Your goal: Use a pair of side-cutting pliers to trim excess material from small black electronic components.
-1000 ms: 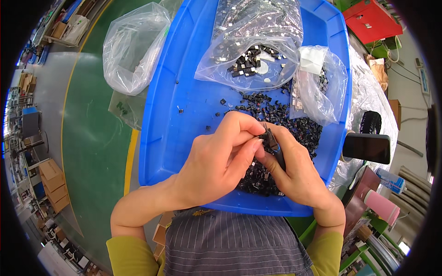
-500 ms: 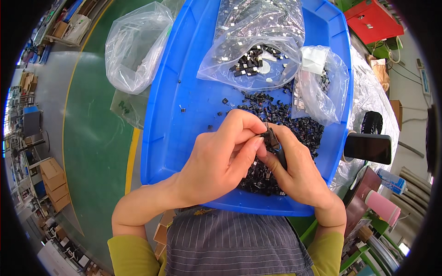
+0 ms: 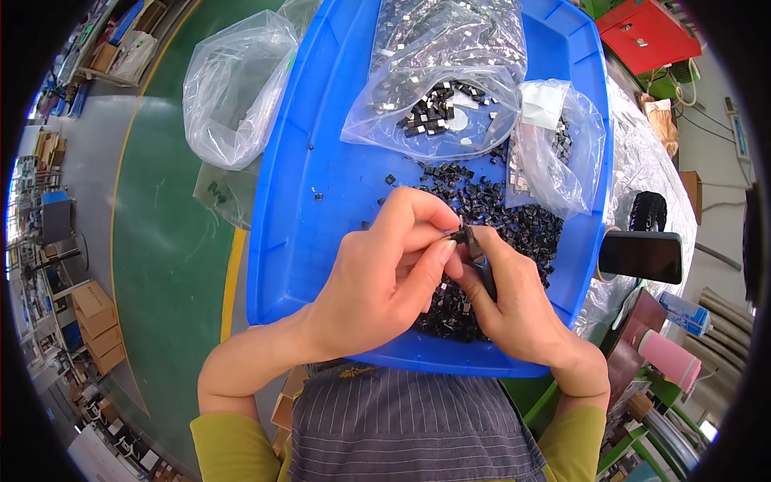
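Over a blue plastic tray (image 3: 293,249), my left hand (image 3: 369,281) pinches a small black part (image 3: 458,237) between thumb and forefinger. My right hand (image 3: 518,301) is wrapped round a pair of small cutting pliers (image 3: 484,271) with dark handles. Their metal jaws meet the small part at my left fingertips; whether the jaws are closed on it cannot be made out. Beneath and beyond both hands spreads a heap of tiny black pieces (image 3: 530,233) in the tray.
A large clear bag (image 3: 450,56) of black parts with pale ends lies open at the tray's far side, a smaller clear bag (image 3: 574,177) right of it. Left of the tray hangs another clear bag (image 3: 233,96). A phone (image 3: 641,257) stands past the right rim.
The pliers have turned slightly in my right hand, and their jaws now sit closer to the part at my left fingertips. My left hand has hardly moved.
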Available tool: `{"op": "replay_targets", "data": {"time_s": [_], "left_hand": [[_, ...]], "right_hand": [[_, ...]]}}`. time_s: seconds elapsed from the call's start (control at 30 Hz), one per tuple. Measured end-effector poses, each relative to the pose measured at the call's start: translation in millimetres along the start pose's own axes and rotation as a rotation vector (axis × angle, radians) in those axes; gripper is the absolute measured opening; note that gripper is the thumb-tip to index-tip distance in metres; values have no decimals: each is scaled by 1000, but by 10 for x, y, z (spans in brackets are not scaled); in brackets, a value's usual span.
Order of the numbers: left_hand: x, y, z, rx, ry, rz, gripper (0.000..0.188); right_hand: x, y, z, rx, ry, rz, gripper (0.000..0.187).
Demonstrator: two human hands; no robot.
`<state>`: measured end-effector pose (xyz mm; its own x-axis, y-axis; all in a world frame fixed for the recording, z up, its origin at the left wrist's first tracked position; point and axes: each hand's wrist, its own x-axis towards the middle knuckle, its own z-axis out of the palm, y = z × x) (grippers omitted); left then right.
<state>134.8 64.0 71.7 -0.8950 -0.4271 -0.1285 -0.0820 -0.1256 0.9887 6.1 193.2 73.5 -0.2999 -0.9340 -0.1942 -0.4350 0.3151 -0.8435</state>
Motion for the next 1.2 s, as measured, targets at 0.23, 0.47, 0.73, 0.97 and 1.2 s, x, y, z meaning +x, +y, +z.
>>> {"op": "replay_targets", "data": {"time_s": [0.23,0.47,0.73,0.97,1.2], "left_hand": [[71,97,-173,-93,-222,-115,28],[60,119,-184,-160,-269,-170,23],[42,201,-158,-172,-212,-206,36],[35,90,-161,-203,-196,-84,19],[29,53,-126,-268,-142,-61,14]], "right_hand": [[-41,-48,37,5,-39,-15,26],[-50,1,69,67,-75,-70,18],[10,-33,-155,411,-282,131,13],[11,-21,-220,329,-299,6,20],[-5,9,-208,289,-252,-40,22]]}}
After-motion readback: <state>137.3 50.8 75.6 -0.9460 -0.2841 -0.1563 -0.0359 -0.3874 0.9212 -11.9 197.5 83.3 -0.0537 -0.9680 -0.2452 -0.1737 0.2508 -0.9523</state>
